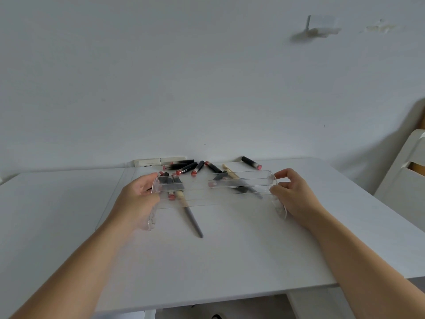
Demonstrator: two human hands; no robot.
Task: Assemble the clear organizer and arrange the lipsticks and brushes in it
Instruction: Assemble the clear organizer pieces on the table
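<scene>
Organizer at table centre, hand at 9 and hand at 3; lipsticks at 12; brush at 6.

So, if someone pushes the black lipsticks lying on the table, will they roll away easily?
Probably yes. The lipsticks look like smooth round tubes lying on their sides on the flat white table, so a sideways push would likely roll them. They look slim, so probably light. Those in the cluster may stop each other; the single one at the back lies apart and could roll further.
</scene>
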